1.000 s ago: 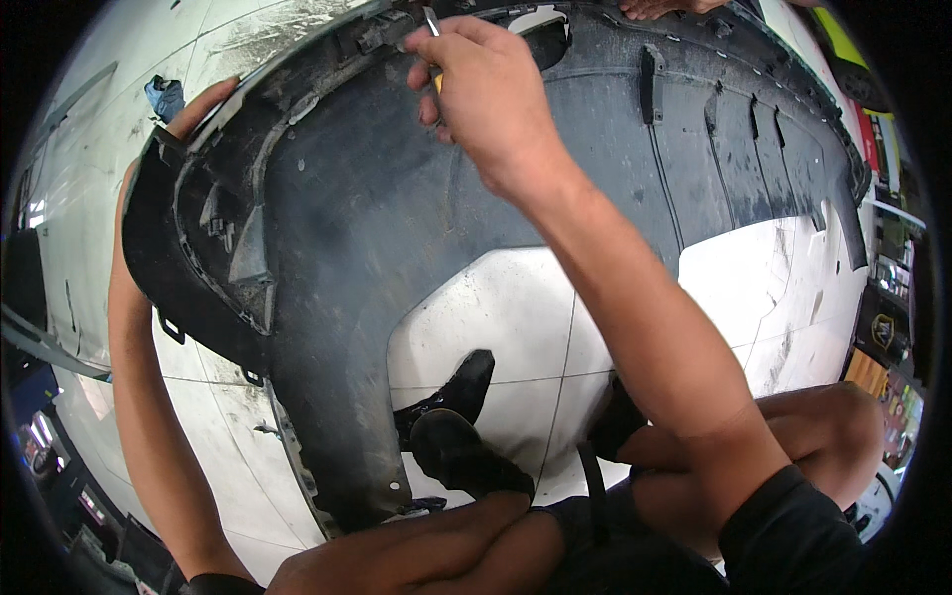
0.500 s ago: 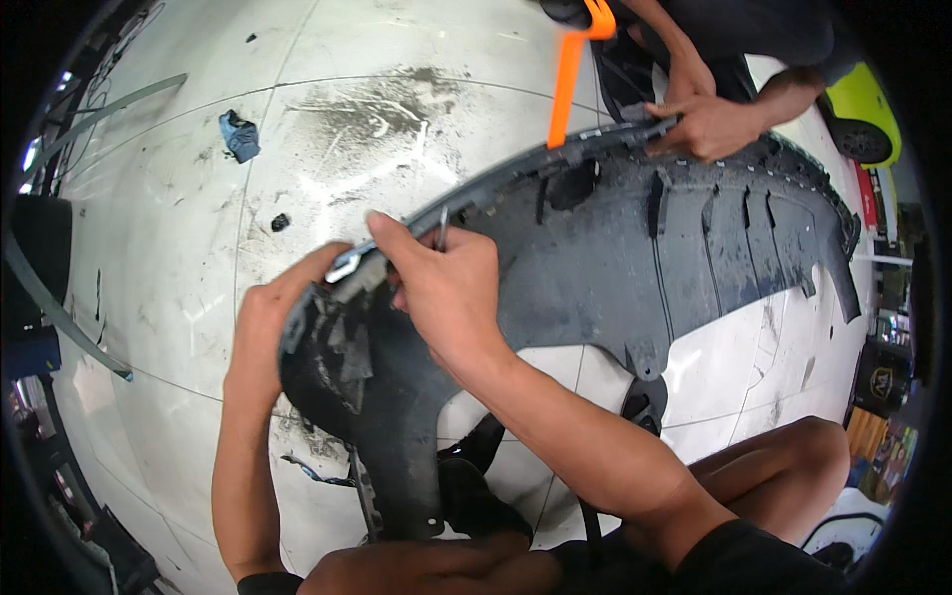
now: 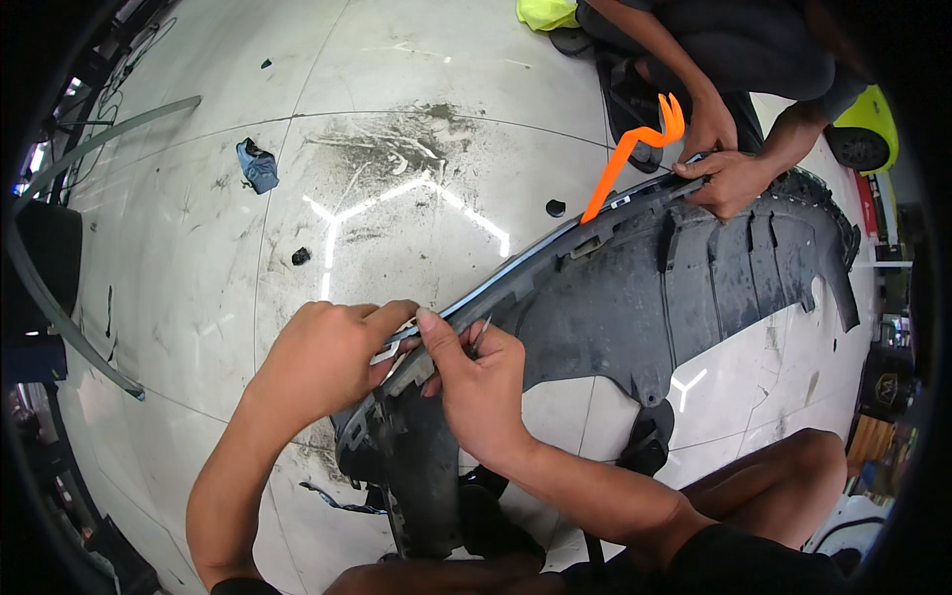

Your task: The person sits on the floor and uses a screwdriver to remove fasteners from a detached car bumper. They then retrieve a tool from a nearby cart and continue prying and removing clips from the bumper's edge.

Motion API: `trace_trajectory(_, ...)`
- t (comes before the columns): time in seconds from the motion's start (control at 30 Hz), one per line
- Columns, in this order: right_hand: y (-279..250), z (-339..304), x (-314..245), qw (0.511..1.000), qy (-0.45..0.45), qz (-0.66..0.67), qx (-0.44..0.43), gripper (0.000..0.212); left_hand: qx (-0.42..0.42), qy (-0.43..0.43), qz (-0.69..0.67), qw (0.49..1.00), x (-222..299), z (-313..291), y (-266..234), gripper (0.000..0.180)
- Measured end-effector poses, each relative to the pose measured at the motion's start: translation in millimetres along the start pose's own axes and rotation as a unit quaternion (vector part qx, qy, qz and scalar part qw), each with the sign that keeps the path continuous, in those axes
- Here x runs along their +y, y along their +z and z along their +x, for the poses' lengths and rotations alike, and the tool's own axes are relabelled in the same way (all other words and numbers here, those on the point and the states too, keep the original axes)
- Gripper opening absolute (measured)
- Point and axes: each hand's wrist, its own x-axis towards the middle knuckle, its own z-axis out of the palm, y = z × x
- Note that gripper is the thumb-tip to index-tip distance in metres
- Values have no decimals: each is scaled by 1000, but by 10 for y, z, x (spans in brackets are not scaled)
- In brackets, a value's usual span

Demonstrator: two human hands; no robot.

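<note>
A long dark grey plastic car panel (image 3: pixel 595 327), probably a bumper or liner, lies across in front of me, its rim running from near left to far right. My left hand (image 3: pixel 322 357) is closed over the near end of that rim, fingers round a whitish strip (image 3: pixel 389 349) at the edge. Beside it, my right hand (image 3: pixel 481 392) is closed with its thumb on the rim; a thin metal piece (image 3: pixel 482 335) sticks up between its fingers, its kind unclear. Farther along, an orange pry tool (image 3: pixel 623 164) stands at the rim with no hand on it.
Another person's hands (image 3: pixel 729 178) grip the rim at the far right. On the tiled floor lie a blue-black crumpled piece (image 3: pixel 258 167), small black bits (image 3: pixel 300 257) and a long curved grey strip (image 3: pixel 69 307) at left. A bright green car (image 3: pixel 861 134) stands behind.
The panel's rim has tipped and dropped toward me. My left hand has come up from the outer side onto the rim. The orange pry tool now leans more to the right.
</note>
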Motion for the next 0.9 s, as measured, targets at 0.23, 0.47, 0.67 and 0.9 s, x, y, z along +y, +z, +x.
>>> trace_trajectory(0.23,17,-6,55,999,-1,25,23,38,62,-16,-10,998,-39,-1,163,13)
trace_trajectory(0.47,78,0,27,999,13,28,30,40,86,7,-5,996,-109,50,211,14)
trace_trajectory(0.67,103,60,54,998,-20,20,53,40,-10,-59,4,998,-30,194,93,25)
trace_trajectory(0.9,161,69,185,994,-30,79,73,36,42,-49,-17,998,-191,145,237,24)
